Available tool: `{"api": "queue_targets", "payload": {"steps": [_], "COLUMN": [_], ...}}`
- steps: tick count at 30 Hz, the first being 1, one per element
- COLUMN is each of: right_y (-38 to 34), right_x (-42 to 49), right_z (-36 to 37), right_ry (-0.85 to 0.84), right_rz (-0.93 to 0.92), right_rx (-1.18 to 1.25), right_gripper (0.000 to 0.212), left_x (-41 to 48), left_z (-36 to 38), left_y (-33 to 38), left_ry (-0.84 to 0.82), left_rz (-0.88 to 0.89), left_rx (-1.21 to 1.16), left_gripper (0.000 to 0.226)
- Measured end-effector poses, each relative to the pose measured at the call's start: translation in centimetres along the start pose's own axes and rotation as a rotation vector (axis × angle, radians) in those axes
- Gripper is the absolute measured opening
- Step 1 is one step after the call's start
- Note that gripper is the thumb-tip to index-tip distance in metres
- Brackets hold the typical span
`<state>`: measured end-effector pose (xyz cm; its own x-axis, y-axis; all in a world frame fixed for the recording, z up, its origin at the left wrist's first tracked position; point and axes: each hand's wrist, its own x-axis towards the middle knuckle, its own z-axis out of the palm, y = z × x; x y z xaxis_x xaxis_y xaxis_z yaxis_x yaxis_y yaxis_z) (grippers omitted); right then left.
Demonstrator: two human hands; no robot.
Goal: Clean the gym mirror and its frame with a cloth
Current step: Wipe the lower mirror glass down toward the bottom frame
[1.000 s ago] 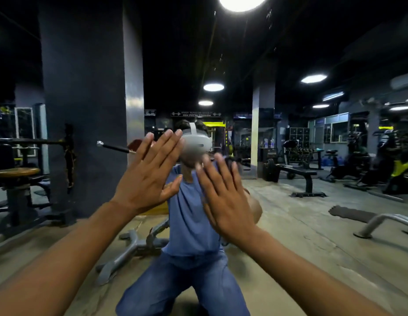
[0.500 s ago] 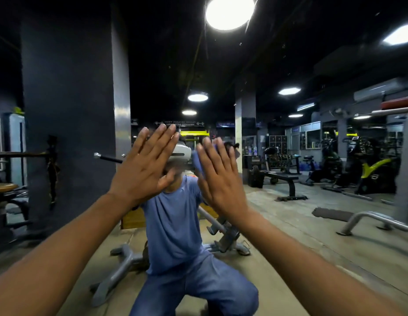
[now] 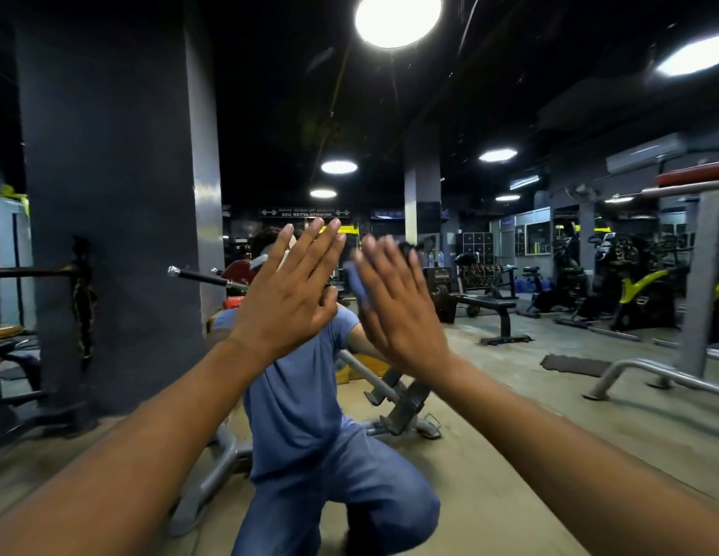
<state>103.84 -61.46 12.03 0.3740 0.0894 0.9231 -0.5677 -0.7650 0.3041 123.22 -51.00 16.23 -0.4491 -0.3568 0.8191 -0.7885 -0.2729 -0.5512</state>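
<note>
Both hands (image 3: 345,302) have drifted right across the mirror (image 3: 590,415).

Dark ceiling with round lit ceiling lamps (image 3: 398,18). Broad dark pillar (image 3: 109,218) at left; a slimmer grey pillar (image 3: 422,202) farther back. Worn concrete floor (image 3: 510,395) with a dark mat (image 3: 574,363). Black weight bench (image 3: 486,307) mid-room; yellow-and-black exercise machines (image 3: 638,290) along the right; grey steel frame (image 3: 699,274) at the right edge.
</note>
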Motion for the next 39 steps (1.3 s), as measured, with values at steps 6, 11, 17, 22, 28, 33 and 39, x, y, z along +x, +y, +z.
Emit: {"api": "queue_targets", "payload": {"steps": [6,11,17,22,28,33,39], "right_y": [2.8,-2.2,0.5,2.3,3.3,8.5,7.6], "right_x": [-3.3,-6.5,-14.1,-7.9,-14.4,-10.5,-11.5], "right_z": [-0.2,2.3,1.9,1.4,0.7,-0.5,-0.5], "right_ry": [0.143,0.114,-0.044,0.196,-0.069,0.129,-0.002], "right_rz": [0.367,0.266,-0.011,0.395,-0.050,0.285,0.071], "right_rx": [0.029,0.097,0.035,0.068,0.042,0.041,0.044], "right_gripper": [0.062,0.060,0.059,0.063,0.064,0.061,0.061], "left_x": [-2.6,-6.7,-7.6,-7.2,-1.6,1.6,1.4], "left_z": [0.3,1.1,1.2,1.0,0.1,1.8,2.3], "left_y": [0.5,5.6,7.2,7.9,8.8,10.6,10.7], "left_ry": [-0.021,-0.052,-0.044,-0.023,-0.041,-0.104,-0.061], "left_rz": [0.001,0.202,0.101,0.035,0.116,0.064,0.077], "left_rx": [0.013,0.025,0.011,-0.011,-0.004,0.033,0.052], "left_gripper": [0.074,0.072,0.074,0.074,0.071,0.077,0.078]}}
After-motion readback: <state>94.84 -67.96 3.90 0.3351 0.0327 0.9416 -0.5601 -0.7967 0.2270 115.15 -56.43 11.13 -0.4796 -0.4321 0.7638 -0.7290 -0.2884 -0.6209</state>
